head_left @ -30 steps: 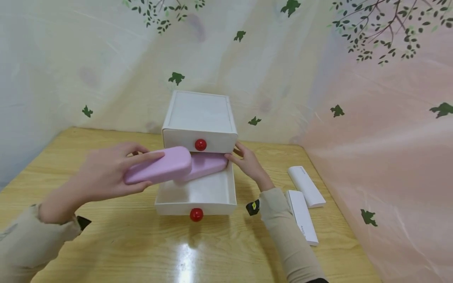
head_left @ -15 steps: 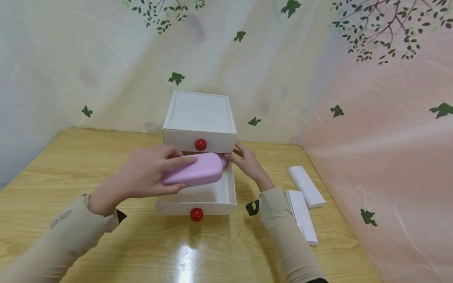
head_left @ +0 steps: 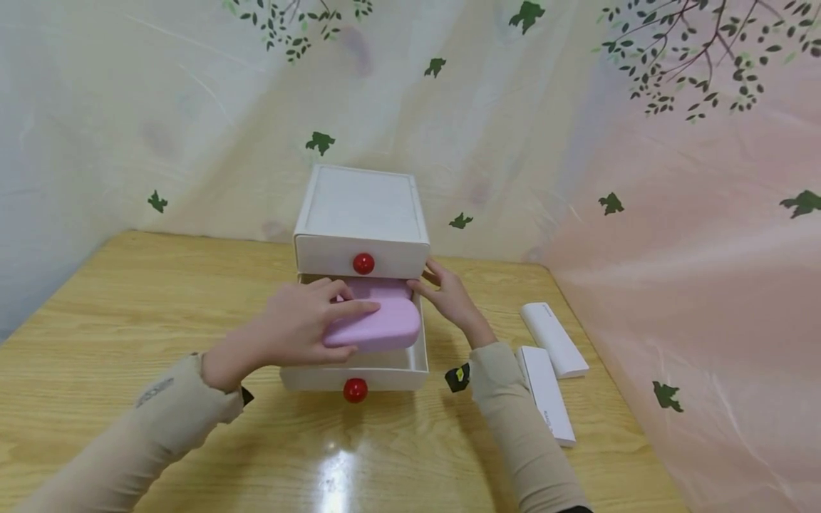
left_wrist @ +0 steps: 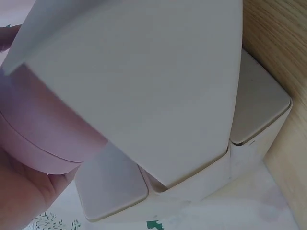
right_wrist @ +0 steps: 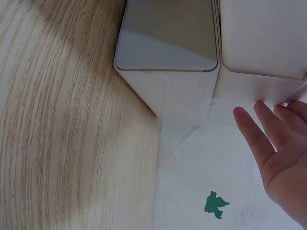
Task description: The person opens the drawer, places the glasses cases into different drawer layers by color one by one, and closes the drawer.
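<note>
In the head view my left hand (head_left: 298, 320) holds a pink glasses case (head_left: 385, 329), thumb and fingers along its sides, above the pulled-out drawer (head_left: 391, 380). The left wrist view shows the lid seam of this case (left_wrist: 45, 129) close to the drawer wall. Another pink case (head_left: 378, 288) lies farther back in that drawer, partly covered by the held one. My right hand (head_left: 452, 303) touches the right side of the white drawer cabinet (head_left: 362, 203), its thumb at the drawer's rim. The right wrist view has those fingers fairly straight, fingertips against the cabinet's side.
Red ball knobs mark the closed upper drawer (head_left: 323, 251) and the pulled-out one. Two white oblong boxes (head_left: 554, 338) lie on the wooden table (head_left: 212, 442) to the right. A leaf-patterned curtain (head_left: 256, 107) hangs behind.
My left hand has carried the held case rightward and a little lower, from the drawer's left side to over the drawer. The right hand has stayed in place.
</note>
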`<state>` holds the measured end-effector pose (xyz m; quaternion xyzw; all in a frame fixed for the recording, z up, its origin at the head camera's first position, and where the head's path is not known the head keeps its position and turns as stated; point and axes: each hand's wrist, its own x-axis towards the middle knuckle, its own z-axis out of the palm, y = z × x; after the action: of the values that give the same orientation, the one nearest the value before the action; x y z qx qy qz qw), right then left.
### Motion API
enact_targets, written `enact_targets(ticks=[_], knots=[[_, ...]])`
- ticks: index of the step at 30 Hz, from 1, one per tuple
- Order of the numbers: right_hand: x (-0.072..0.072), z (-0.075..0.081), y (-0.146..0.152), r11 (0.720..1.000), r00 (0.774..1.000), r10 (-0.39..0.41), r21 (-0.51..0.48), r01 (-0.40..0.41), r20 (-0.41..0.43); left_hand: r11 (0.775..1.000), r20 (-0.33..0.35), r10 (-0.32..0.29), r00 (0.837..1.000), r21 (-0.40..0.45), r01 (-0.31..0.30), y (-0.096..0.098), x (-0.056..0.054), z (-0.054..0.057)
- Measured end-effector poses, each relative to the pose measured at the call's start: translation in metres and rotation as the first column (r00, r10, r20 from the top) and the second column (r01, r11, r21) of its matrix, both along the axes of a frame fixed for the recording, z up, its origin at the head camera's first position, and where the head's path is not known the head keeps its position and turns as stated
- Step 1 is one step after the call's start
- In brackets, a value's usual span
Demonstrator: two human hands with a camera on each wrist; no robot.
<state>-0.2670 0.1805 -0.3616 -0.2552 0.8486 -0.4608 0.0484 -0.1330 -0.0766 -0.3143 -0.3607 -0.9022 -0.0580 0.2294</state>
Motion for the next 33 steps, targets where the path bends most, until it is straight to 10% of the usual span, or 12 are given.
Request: enact_targets(ticks=[33], knots=[[0.002, 0.000, -0.003, 1.000, 1.000, -0.013, -0.002, 0.014, 0.026, 0.983, 0.187, 0.141, 0.972, -0.144, -0.115, 0.016, -0.009, -0.020]])
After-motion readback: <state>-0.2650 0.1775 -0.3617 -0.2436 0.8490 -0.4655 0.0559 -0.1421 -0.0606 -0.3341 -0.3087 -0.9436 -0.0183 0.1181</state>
